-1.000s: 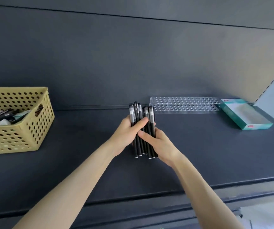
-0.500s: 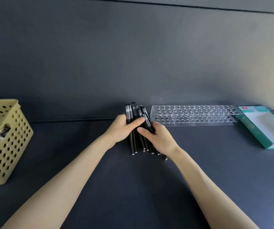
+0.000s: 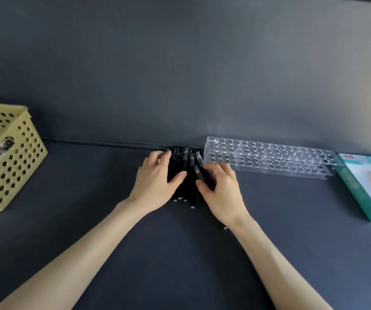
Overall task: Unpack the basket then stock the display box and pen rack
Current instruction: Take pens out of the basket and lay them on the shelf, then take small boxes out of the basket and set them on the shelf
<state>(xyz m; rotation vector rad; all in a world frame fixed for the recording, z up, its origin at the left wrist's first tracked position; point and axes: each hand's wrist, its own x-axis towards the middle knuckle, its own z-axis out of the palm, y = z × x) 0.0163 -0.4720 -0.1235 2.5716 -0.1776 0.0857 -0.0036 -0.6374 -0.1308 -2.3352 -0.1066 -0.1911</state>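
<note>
Head view, yellow basket (image 3: 23, 166) (items (image 3: 2, 147) inside), pens (image 3: 185, 156)

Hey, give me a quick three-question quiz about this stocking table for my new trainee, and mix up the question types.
1. True or false: the clear pen rack stands between the black pens and the teal display box.
2. The rack's holes look: A) all filled, B) half filled, C) empty.
3. Fill in: the left hand and right hand both grip the ____, while the yellow basket at the far left shows items inside.

Key: 1 true; 2 C; 3 pens.
</note>
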